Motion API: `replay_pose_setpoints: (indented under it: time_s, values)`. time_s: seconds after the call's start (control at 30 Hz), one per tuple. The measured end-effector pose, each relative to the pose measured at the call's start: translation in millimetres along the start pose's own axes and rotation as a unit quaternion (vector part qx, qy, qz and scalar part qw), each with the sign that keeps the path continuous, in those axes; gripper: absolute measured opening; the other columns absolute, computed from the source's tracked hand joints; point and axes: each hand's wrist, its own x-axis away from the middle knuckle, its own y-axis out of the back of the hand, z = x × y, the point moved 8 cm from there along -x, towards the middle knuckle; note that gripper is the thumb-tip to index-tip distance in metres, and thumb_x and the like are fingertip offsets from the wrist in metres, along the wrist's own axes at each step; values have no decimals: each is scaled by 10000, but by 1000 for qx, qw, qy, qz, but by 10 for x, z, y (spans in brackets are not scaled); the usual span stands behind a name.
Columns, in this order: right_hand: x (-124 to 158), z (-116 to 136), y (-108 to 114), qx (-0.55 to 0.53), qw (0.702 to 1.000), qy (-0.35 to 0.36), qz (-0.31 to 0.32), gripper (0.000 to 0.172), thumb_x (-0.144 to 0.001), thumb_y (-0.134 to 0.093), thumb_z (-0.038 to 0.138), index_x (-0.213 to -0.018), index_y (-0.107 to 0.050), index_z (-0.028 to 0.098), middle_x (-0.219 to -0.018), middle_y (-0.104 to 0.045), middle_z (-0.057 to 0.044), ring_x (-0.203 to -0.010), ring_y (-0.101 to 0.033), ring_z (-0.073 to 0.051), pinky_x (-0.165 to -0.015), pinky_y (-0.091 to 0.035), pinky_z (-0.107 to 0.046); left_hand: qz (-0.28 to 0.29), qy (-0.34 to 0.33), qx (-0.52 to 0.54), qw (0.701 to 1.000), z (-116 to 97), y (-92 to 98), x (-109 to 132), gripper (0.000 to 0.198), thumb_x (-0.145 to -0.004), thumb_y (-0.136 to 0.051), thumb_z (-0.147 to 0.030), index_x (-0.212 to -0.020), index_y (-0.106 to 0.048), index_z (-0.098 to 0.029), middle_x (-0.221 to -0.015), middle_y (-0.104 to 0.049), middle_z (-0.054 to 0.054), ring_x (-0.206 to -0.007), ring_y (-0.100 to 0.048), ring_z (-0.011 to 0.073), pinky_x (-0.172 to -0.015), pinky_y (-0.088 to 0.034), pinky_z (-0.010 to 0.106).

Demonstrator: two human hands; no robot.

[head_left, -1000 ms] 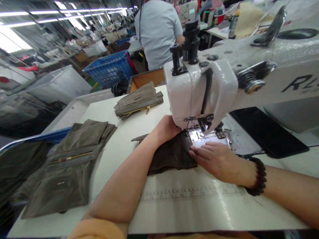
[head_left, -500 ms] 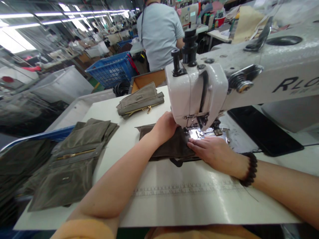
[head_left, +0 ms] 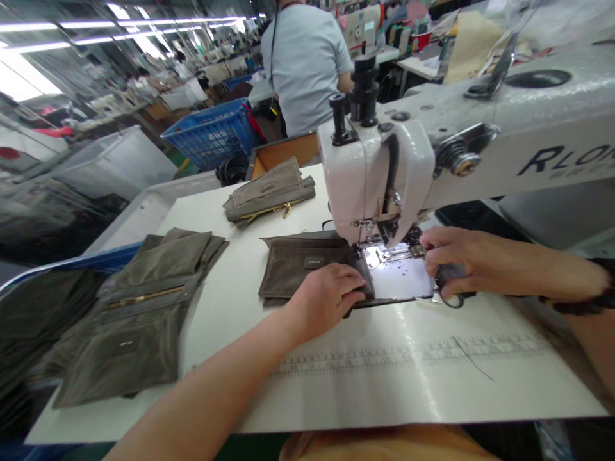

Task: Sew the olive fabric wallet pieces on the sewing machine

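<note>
An olive-brown fabric pouch (head_left: 286, 272) with a small label lies under the presser-foot area of the white sewing machine (head_left: 379, 173). My left hand (head_left: 329, 298) rests on the pouch's near right part, fingers slightly bent and pressed down beside the needle area. To the right of the lit needle plate, my right hand (head_left: 456, 259) has its fingers curled round dark-handled scissors (head_left: 454, 301). A loop and a bit of silver blade show below the thumb; the rest is hidden by the hand.
A similar pouch with a gold zip (head_left: 269, 192) lies behind on the table. More olive pieces (head_left: 144, 314) are stacked at left, beside a blue-rimmed bin (head_left: 72, 259). A black phone (head_left: 466, 221) lies behind my right hand. A person (head_left: 307, 64) stands beyond the machine.
My left hand has moved from the pouch's far side to its near right part. My right hand has left the pouch, moved right and taken hold of the scissors.
</note>
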Motion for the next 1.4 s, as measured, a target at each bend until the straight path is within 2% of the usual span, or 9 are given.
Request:
replay_pose_setpoints:
  time_s: [0.1,0.33,0.53,0.7,0.87,1.03,1.13,1.23,1.4]
  values:
    - [-28,65,31,8,1000,8,-16,285,-783,-550,466,-755,-598,186,-917,-537,-98,-843,-523,-225,-666,-435,-354,-30,23,37,999,74,62,-17,195,-853,-445,-163,-902,-632,-137,-925,-658,66,-861,-613,166,-785,-499,278]
    - [-69,95,-54,-86,993,-1,75,44,-733,-659,247,-712,-634,218,-760,-494,-17,-706,-483,-149,-589,-393,-259,-93,96,37,990,233,138,-25,192,-810,-404,-112,-819,-595,-133,-792,-630,60,-744,-600,162,-692,-488,273]
    - [-118,193,-36,-77,995,31,56,107,-765,-631,260,-674,-611,208,-718,-504,-11,-709,-470,-151,-607,-353,-267,-97,89,47,990,206,128,-15,182,-818,-400,-120,-817,-582,-131,-791,-615,62,-738,-589,159,-685,-476,268]
    - [-299,259,-101,27,999,-29,-32,110,-785,-599,270,-698,-603,203,-686,-532,-8,-667,-449,-167,-598,-312,-284,-90,82,37,992,177,114,-14,190,-828,-389,-129,-829,-578,-141,-820,-621,63,-763,-593,159,-712,-482,276]
    - [-449,253,-109,170,959,-141,-177,195,-758,-615,326,-674,-576,154,-670,-575,-66,-710,-485,-222,-625,-308,-317,-95,28,31,995,90,98,2,195,-848,-378,-140,-854,-573,-140,-840,-620,66,-796,-593,151,-718,-495,265]
    - [-472,244,-138,215,943,-172,-188,237,-774,-598,369,-686,-571,150,-681,-585,-78,-716,-493,-232,-640,-299,-328,-80,-45,-21,996,-47,44,33,175,-841,-400,-143,-843,-574,-131,-862,-629,73,-793,-595,157,-721,-505,267]
    - [-472,306,-133,226,952,-128,-164,194,-804,-570,324,-718,-565,151,-696,-588,-59,-690,-486,-205,-630,-290,-316,-78,-44,-48,995,-59,30,40,185,-841,-383,-143,-853,-568,-131,-859,-625,78,-785,-595,158,-712,-511,271]
    - [-453,500,-177,211,969,-7,-130,155,-844,-517,268,-753,-568,153,-717,-585,-44,-704,-487,-187,-609,-284,-298,-90,-20,-51,994,-44,38,43,190,-823,-377,-110,-886,-555,-122,-865,-611,85,-819,-588,160,-743,-511,272]
    - [-351,789,-216,223,956,113,-155,195,-883,-422,173,-822,-599,119,-678,-561,-37,-648,-451,-170,-602,-294,-305,-97,-22,-54,994,-75,19,44,168,-789,-441,-99,-909,-558,-102,-881,-605,93,-862,-571,178,-784,-503,291]
